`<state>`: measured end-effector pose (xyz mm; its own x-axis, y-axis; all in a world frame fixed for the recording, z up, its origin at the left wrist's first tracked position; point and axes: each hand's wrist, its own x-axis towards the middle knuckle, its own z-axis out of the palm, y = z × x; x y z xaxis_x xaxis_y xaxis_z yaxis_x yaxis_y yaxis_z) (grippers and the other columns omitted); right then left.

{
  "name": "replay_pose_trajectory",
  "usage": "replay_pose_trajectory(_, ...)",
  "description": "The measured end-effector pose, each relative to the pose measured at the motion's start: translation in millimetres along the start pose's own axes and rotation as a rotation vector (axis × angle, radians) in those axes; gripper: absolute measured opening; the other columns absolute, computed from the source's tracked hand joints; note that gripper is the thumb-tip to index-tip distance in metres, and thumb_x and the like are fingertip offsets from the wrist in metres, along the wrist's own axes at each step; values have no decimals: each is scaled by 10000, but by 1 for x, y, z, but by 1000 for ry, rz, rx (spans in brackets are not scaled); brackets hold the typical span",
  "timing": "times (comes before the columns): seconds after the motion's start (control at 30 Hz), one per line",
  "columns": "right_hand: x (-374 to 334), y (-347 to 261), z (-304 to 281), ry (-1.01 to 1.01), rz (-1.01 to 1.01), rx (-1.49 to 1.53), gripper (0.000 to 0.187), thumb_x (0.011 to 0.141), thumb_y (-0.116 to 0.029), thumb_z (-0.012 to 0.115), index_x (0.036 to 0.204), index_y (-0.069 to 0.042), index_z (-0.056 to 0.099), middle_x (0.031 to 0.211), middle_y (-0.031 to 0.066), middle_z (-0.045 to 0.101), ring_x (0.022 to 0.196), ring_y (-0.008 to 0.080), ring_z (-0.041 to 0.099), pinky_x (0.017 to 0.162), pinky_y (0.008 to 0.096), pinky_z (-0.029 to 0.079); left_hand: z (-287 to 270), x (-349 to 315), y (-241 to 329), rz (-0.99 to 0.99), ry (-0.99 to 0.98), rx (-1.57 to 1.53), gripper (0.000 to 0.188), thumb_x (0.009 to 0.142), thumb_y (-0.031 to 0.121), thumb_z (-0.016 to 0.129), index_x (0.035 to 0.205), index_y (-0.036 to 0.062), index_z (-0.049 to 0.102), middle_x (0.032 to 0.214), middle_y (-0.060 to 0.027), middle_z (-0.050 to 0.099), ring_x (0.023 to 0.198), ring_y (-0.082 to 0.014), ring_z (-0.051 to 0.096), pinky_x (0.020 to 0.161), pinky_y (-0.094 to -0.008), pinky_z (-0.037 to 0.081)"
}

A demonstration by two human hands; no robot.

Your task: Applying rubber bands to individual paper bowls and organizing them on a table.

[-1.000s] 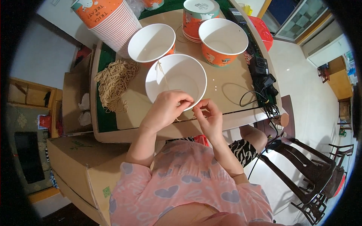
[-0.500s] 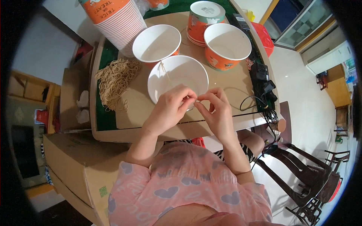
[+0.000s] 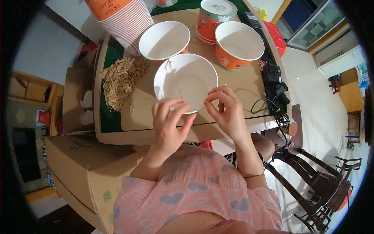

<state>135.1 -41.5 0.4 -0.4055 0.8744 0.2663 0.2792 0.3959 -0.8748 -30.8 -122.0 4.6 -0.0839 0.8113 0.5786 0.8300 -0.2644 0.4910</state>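
Note:
Nearest me stands a white-lined paper bucket (image 3: 200,76), its open mouth facing up. A tan string (image 3: 168,66) is tied at its far left rim and trails down inside it. My left hand (image 3: 168,124) is open at the bucket's near left side, fingers apart and slightly blurred. At the near right rim my right hand (image 3: 226,112) is closed in a pinch between thumb and forefinger; whatever lies between those fingertips is too small to make out. A heap of tan strings (image 3: 120,82) lies on the cardboard to the left.
Behind are two more open buckets (image 3: 163,41) (image 3: 239,41), an upside-down bucket stack (image 3: 214,23), and a tall leaning stack of orange buckets (image 3: 124,27). A black power adapter (image 3: 271,73) with cables lines the table's right edge. A cardboard box (image 3: 74,171) stands lower left.
My hands have parted: the left has drawn back down and left and opened, while the right has stayed pinched and shifted slightly right. The view has shifted slightly.

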Motion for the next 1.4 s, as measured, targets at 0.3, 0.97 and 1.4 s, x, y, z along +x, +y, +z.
replay_pose_trajectory(0.3,-4,6,-11,105,16,42,104,831,-7,656,931,-26,635,914,57,621,550,110,457,503,244,385,20,64,-23,-222,-659,-71,192,906,175,576,881,17,681,842,-147,657,800,-342,616,734,-395,480)
replay_pose_trajectory(0.97,-11,11,-5,35,68,116,124,835,-33,681,957,-41,663,880,13,596,562,51,416,523,210,359,16,54,-13,-257,-651,-550,99,828,63,674,873,-12,627,777,-93,635,716,-168,620,663,-308,489)
replay_pose_trajectory(1.4,-17,8,7,164,27,159,101,821,-71,725,905,-45,676,816,9,638,545,62,433,485,219,359,15,44,-9,-61,-440,-448,105,772,-12,699,839,-25,620,798,-103,620,739,-220,618,674,-316,491)
